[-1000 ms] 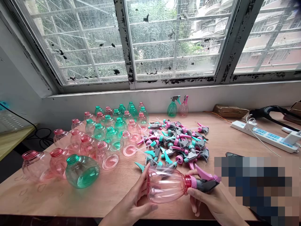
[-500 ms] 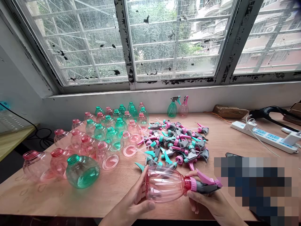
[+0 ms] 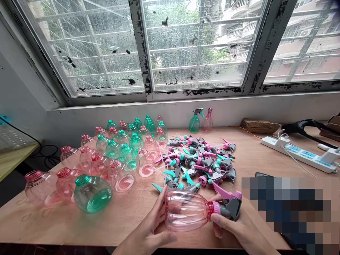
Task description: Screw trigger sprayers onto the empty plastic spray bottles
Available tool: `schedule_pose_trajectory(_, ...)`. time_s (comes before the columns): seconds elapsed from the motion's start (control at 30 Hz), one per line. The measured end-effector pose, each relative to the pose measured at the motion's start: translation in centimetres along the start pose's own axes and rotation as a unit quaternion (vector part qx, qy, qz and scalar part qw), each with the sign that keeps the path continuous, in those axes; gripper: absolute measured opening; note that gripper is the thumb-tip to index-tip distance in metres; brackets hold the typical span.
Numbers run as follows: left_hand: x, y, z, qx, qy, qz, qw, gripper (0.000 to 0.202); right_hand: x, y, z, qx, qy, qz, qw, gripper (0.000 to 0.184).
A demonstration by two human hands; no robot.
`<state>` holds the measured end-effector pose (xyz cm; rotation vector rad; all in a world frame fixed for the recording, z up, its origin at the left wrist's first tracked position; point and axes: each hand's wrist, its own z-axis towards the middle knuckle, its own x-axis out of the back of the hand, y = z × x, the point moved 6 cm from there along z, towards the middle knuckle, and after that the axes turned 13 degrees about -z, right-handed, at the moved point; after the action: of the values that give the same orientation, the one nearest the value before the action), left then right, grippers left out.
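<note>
A person's left hand and right hand hold a pink bottle sideways above the near side of a wooden table, a spray head at its neck.
The left hand curls loosely about the base, thumb apart from the fingers; the right closes thumb and fingers around the pink collar. Smooth plastic could slip in that loose left hold, letting the bottle spin or drop; a collar seated askew could cross its threads and leak, and its tightness cannot be told. Just beyond lies a heap of spray heads, its tubes apt to snag a passing sleeve. At left, rows of open bottles could topple if nudged. By the wall, a green spray bottle and a pink spray bottle stand upright, heads fitted.
</note>
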<state>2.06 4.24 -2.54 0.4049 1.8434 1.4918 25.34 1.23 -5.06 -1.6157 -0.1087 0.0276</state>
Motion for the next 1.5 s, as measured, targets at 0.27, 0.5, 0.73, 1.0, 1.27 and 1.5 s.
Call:
schedule_pose_trajectory(0.27,0.29,-0.37,-0.07,0.001,0.004,0.005,1.000,0.095,-0.10,-0.32,0.24,0.003,-0.001,0.005,1.000,0.041)
schedule_pose_trajectory(0.5,-0.28,0.07,-0.05,-0.014,-0.007,0.032,0.999,0.094,-0.18,0.06,0.00,0.001,-0.009,0.020,1.000,0.042)
schedule_pose_trajectory(0.73,0.45,-0.58,-0.21,-0.009,-0.013,0.034,0.999,0.097,0.01,0.36,-0.16,0.004,-0.005,0.032,0.999,0.039)
schedule_pose_trajectory(1.0,-0.30,0.27,-0.15,-0.008,0.007,0.051,0.999,0.096,-0.10,0.16,-0.21,0.006,-0.010,0.047,0.999,0.039)
schedule_pose_trajectory(1.27,0.44,-0.50,-0.30,-0.005,-0.007,0.032,0.999,0.098,-0.13,0.37,-0.23,0.002,-0.005,0.053,0.999,0.040)
schedule_pose_trajectory(1.5,0.08,0.02,-0.17,-0.008,-0.005,0.057,0.998,0.099,-0.06,0.51,-0.22,0.000,-0.008,0.058,0.998,0.039)
